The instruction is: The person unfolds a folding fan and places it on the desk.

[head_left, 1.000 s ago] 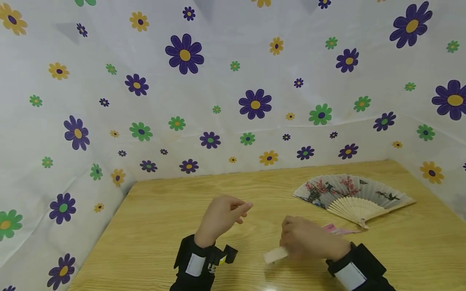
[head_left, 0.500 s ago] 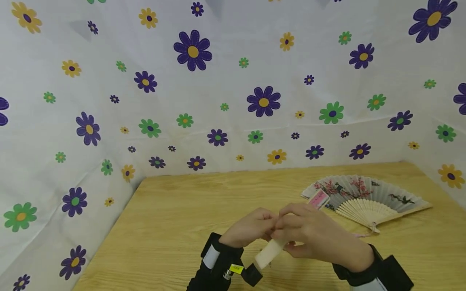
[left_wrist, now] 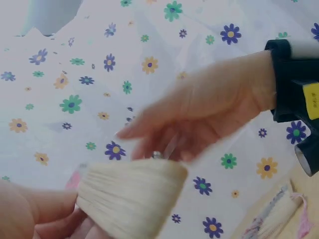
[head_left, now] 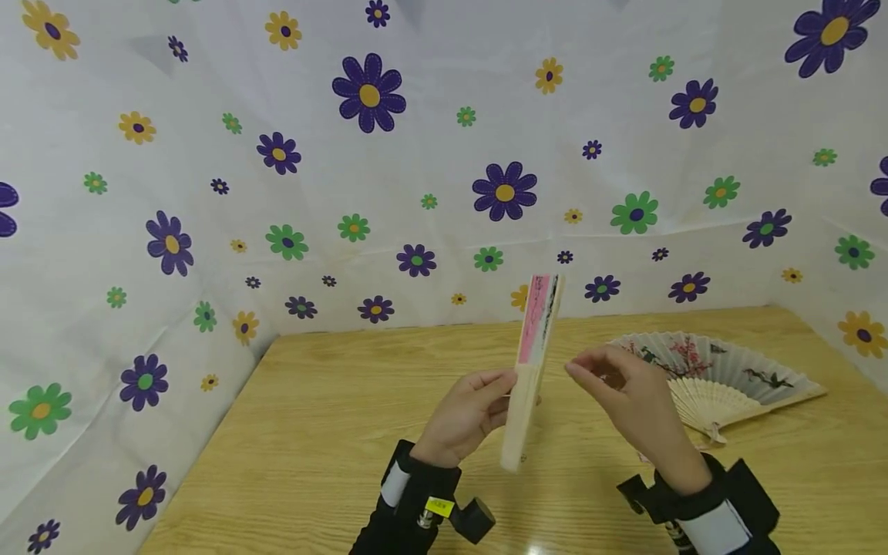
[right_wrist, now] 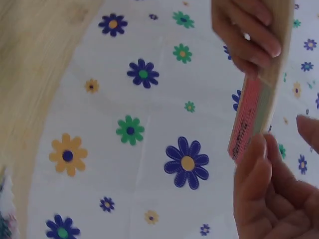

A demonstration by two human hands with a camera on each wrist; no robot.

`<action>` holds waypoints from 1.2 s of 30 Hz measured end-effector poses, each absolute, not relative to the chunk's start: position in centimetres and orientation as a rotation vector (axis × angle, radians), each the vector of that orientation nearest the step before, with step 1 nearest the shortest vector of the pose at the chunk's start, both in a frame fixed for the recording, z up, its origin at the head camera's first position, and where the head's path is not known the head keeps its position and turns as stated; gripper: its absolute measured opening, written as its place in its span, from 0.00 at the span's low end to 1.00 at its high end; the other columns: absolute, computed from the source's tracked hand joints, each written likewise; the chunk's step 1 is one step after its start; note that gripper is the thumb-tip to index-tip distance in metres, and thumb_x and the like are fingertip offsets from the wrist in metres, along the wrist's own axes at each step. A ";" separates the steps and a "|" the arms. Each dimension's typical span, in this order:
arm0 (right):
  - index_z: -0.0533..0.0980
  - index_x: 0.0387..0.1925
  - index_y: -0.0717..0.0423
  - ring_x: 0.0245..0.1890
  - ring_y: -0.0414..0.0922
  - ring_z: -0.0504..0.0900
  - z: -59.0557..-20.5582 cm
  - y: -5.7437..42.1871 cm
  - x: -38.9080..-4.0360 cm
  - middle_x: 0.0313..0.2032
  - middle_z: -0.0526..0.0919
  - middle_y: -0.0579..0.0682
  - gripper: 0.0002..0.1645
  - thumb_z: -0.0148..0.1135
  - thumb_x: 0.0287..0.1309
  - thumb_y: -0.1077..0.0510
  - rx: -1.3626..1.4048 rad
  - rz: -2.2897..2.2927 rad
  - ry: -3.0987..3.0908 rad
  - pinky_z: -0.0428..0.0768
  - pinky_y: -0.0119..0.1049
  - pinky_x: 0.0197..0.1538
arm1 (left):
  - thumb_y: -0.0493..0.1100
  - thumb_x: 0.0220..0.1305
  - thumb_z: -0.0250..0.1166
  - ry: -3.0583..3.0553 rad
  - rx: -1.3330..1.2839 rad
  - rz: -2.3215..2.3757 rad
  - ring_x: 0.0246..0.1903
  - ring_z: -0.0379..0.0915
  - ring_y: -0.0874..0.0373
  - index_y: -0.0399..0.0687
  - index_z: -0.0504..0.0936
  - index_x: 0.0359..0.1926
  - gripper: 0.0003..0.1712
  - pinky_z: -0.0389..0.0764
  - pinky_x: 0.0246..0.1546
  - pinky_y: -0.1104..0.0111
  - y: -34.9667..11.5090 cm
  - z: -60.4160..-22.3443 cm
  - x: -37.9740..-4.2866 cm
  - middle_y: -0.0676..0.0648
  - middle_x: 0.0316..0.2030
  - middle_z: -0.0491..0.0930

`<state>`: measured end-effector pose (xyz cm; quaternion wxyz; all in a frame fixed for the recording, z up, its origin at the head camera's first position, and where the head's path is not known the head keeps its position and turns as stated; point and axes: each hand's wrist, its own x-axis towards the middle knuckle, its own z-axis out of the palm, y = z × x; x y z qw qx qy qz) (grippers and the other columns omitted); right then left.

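Observation:
A folded hand fan [head_left: 533, 331], with pale wooden ribs and a pink edge, stands nearly upright over the table. My left hand [head_left: 465, 420] pinches it partway along the ribs. Just to its right, my right hand [head_left: 638, 393] is held with loosely bent fingers, a small gap from the fan in the head view. In the left wrist view the ribs [left_wrist: 134, 194] fill the lower middle, a little spread at the near end. The right wrist view has the pink folds [right_wrist: 245, 117] close above my right fingertips [right_wrist: 256, 149].
An opened fan [head_left: 756, 385] with pink blossoms and birds lies on the right of the wooden table [head_left: 312, 432]. A pink tassel hangs at its pivot, partly behind my right wrist. White flowered cloth [head_left: 416, 162] surrounds the table at the back and sides.
The folded fan was low in my right hand, then met by my left hand. Now my left hand holds it up, and my right hand has let go and moved right.

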<state>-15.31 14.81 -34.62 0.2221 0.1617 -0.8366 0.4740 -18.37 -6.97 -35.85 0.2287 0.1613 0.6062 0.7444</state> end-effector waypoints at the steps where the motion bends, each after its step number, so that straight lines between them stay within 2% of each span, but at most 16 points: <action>1: 0.84 0.44 0.62 0.33 0.33 0.80 -34.7 14.8 -15.3 0.36 0.88 0.52 0.12 0.65 0.69 0.56 0.396 1.423 -2.423 0.79 0.27 0.36 | 0.40 0.82 0.49 1.687 0.421 2.046 0.43 0.84 0.68 0.21 0.66 0.69 0.26 0.84 0.48 0.75 -6.8 -36.0 -18.3 0.48 0.48 0.86; 4: 0.84 0.46 0.65 0.33 0.39 0.81 -35.0 14.8 -15.8 0.35 0.87 0.53 0.18 0.58 0.73 0.53 0.409 1.672 -2.671 0.80 0.33 0.35 | 0.39 0.82 0.49 1.777 0.394 1.982 0.49 0.85 0.59 0.22 0.69 0.68 0.25 0.84 0.54 0.70 -6.2 -36.4 -18.2 0.33 0.56 0.82; 7: 0.84 0.40 0.67 0.31 0.42 0.81 -35.5 14.6 -16.3 0.30 0.86 0.50 0.17 0.60 0.72 0.54 0.468 1.744 -2.741 0.80 0.34 0.33 | 0.39 0.81 0.50 1.913 0.407 1.889 0.54 0.84 0.50 0.23 0.72 0.65 0.23 0.84 0.57 0.63 -5.7 -36.6 -18.1 0.27 0.60 0.78; 10: 0.85 0.35 0.65 0.29 0.43 0.81 -35.9 14.6 -16.3 0.26 0.86 0.48 0.16 0.63 0.70 0.55 0.436 1.712 -2.753 0.79 0.34 0.31 | 0.41 0.80 0.53 2.067 0.410 1.807 0.51 0.84 0.49 0.27 0.78 0.62 0.21 0.86 0.54 0.60 -5.4 -36.6 -18.0 0.30 0.57 0.81; 14: 0.86 0.34 0.62 0.27 0.43 0.82 -36.0 14.4 -16.1 0.25 0.87 0.48 0.15 0.65 0.68 0.53 0.347 1.609 -2.768 0.79 0.34 0.30 | 0.43 0.77 0.59 2.201 0.399 1.731 0.44 0.82 0.58 0.31 0.83 0.57 0.19 0.86 0.50 0.61 -5.3 -36.5 -17.9 0.35 0.52 0.84; 20: 0.87 0.32 0.60 0.25 0.42 0.82 -35.7 14.0 -15.7 0.23 0.87 0.48 0.15 0.68 0.67 0.51 0.259 1.485 -2.760 0.73 0.32 0.25 | 0.42 0.75 0.61 2.229 0.415 1.719 0.38 0.79 0.64 0.31 0.84 0.54 0.18 0.86 0.48 0.64 -5.3 -36.4 -17.9 0.36 0.45 0.85; 24: 0.87 0.30 0.59 0.24 0.40 0.80 -35.5 13.5 -15.3 0.22 0.86 0.48 0.13 0.70 0.64 0.53 0.235 1.399 -2.732 0.67 0.30 0.23 | 0.42 0.74 0.63 2.252 0.409 1.730 0.36 0.79 0.64 0.31 0.85 0.51 0.16 0.86 0.46 0.66 -5.2 -36.5 -17.9 0.36 0.42 0.86; 28: 0.87 0.28 0.58 0.22 0.39 0.78 -35.6 13.1 -15.1 0.21 0.86 0.49 0.11 0.71 0.62 0.56 0.224 1.292 -2.707 0.68 0.29 0.23 | 0.40 0.73 0.64 2.285 0.425 1.741 0.34 0.80 0.64 0.29 0.86 0.48 0.15 0.87 0.43 0.67 -5.0 -36.6 -17.9 0.34 0.40 0.86; 33: 0.87 0.27 0.59 0.21 0.38 0.76 -35.7 13.1 -15.2 0.20 0.85 0.47 0.10 0.71 0.61 0.57 0.205 1.219 -2.711 0.69 0.29 0.24 | 0.37 0.71 0.65 2.320 0.451 1.759 0.36 0.86 0.58 0.28 0.87 0.46 0.13 0.89 0.42 0.65 -5.1 -36.7 -17.9 0.32 0.42 0.87; 36: 0.86 0.26 0.59 0.21 0.38 0.76 -35.8 13.2 -15.3 0.20 0.85 0.48 0.10 0.71 0.61 0.58 0.216 1.216 -2.709 0.68 0.29 0.23 | 0.37 0.71 0.65 2.319 0.443 1.767 0.36 0.86 0.57 0.27 0.87 0.45 0.13 0.89 0.42 0.65 -5.2 -36.8 -18.0 0.32 0.42 0.87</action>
